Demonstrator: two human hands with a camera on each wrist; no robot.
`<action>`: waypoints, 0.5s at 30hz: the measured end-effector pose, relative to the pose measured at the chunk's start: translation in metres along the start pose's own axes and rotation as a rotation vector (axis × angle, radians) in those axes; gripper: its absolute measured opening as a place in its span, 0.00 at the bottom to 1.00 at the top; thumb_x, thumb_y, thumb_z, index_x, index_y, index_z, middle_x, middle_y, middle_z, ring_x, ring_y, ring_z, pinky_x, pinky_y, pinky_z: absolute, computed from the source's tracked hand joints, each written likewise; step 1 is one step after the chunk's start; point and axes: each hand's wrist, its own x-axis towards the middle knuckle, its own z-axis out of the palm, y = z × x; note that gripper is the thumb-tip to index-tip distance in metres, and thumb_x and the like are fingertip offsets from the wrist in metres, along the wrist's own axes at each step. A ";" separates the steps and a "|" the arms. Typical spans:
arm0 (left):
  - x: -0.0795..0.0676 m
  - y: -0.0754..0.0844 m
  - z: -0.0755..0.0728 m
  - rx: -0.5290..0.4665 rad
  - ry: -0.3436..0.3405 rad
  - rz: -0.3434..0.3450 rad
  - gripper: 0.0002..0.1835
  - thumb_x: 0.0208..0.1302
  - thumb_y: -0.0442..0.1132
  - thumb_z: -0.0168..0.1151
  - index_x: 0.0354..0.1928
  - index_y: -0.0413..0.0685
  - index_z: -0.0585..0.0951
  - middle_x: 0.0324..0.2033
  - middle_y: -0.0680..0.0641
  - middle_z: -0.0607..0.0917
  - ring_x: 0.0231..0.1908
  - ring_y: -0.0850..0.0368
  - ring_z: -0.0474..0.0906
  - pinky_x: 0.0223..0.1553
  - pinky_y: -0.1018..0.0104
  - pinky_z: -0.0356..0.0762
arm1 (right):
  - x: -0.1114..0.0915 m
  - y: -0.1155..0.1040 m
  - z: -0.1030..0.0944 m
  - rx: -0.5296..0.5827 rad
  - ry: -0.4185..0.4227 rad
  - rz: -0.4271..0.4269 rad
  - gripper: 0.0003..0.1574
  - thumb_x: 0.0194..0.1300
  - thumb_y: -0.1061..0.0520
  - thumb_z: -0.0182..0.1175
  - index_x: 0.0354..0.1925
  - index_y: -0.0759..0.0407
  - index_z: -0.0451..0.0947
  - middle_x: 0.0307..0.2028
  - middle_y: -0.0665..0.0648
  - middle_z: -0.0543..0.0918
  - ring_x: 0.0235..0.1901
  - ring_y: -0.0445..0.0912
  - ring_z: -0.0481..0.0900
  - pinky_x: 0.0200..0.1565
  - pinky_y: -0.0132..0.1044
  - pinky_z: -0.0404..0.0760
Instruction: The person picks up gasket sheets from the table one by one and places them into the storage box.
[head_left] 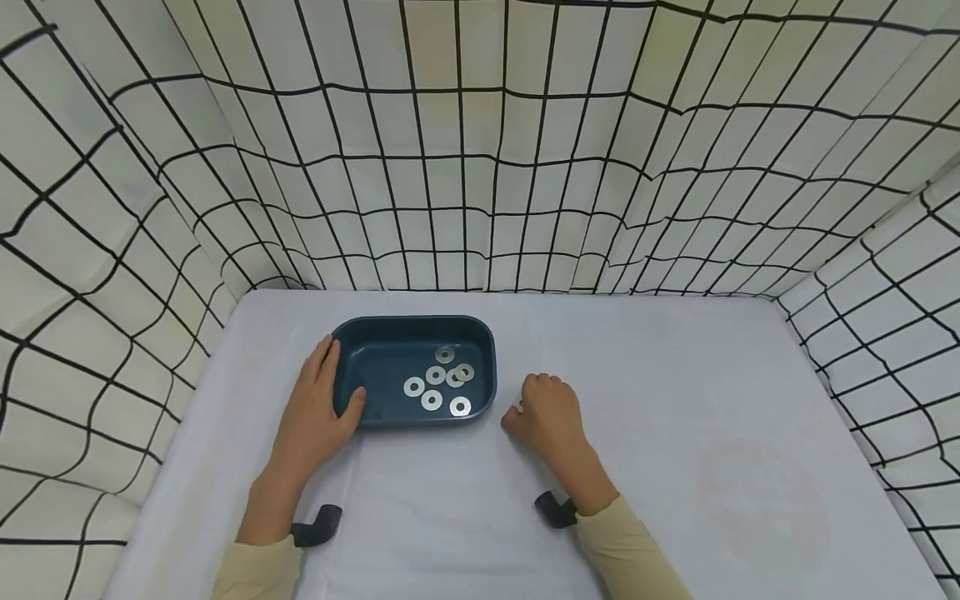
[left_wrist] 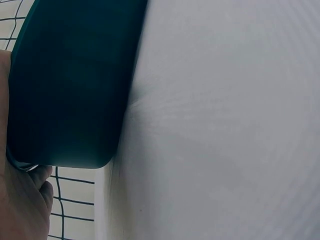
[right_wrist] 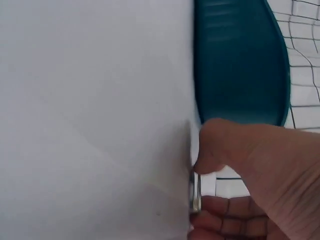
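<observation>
A dark teal tray (head_left: 375,414) sits on the white-covered table, with several flat metal washers (head_left: 431,400) lying inside toward its right half; two of them overlap. My left hand (head_left: 311,408) grips the tray's left end, the thumb over the near rim and the fingers along the outer side. In the left wrist view the tray's side wall (left_wrist: 70,90) fills much of the left. Just right of the tray, my right hand (head_left: 551,417) is low at the table with curled fingers. Between its thumb and fingers the right wrist view shows a shiny washer (right_wrist: 196,192) edge-on, pinched at the cloth.
White cloth (head_left: 675,400) covers the table. Pale walls with black netting (head_left: 465,183) rise behind it and on both sides. Black wrist-worn pieces show below the left hand (head_left: 318,527) and the right hand (head_left: 555,510).
</observation>
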 end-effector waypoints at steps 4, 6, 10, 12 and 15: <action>0.001 -0.001 -0.001 0.008 -0.001 -0.002 0.43 0.71 0.47 0.57 0.80 0.43 0.49 0.80 0.39 0.52 0.79 0.38 0.50 0.76 0.37 0.56 | 0.003 0.010 -0.002 0.068 -0.011 -0.049 0.09 0.52 0.52 0.68 0.26 0.55 0.80 0.22 0.49 0.79 0.24 0.41 0.72 0.26 0.33 0.72; 0.000 -0.001 -0.001 0.002 0.006 0.001 0.43 0.71 0.47 0.57 0.80 0.43 0.49 0.80 0.39 0.52 0.79 0.38 0.50 0.75 0.36 0.57 | 0.004 0.015 -0.004 0.101 -0.010 -0.073 0.08 0.53 0.51 0.67 0.29 0.53 0.82 0.24 0.47 0.80 0.26 0.39 0.73 0.29 0.32 0.75; 0.000 -0.002 -0.001 -0.013 0.021 0.004 0.43 0.71 0.47 0.58 0.80 0.44 0.49 0.80 0.40 0.52 0.79 0.38 0.50 0.75 0.35 0.56 | 0.006 0.021 -0.008 0.148 0.026 -0.123 0.09 0.55 0.50 0.66 0.33 0.52 0.83 0.27 0.46 0.82 0.29 0.38 0.74 0.33 0.32 0.78; 0.000 -0.003 -0.001 -0.018 0.019 0.006 0.43 0.71 0.47 0.58 0.80 0.44 0.49 0.80 0.40 0.52 0.79 0.37 0.51 0.75 0.35 0.56 | 0.007 0.022 -0.010 0.171 0.040 -0.143 0.10 0.54 0.50 0.67 0.34 0.52 0.84 0.28 0.46 0.82 0.29 0.38 0.74 0.34 0.32 0.78; 0.000 -0.003 0.000 -0.020 0.014 0.009 0.43 0.71 0.47 0.57 0.81 0.44 0.49 0.80 0.40 0.52 0.79 0.36 0.51 0.75 0.35 0.56 | 0.010 0.023 -0.014 0.201 0.059 -0.163 0.11 0.53 0.51 0.67 0.36 0.53 0.84 0.30 0.46 0.82 0.32 0.38 0.76 0.35 0.32 0.80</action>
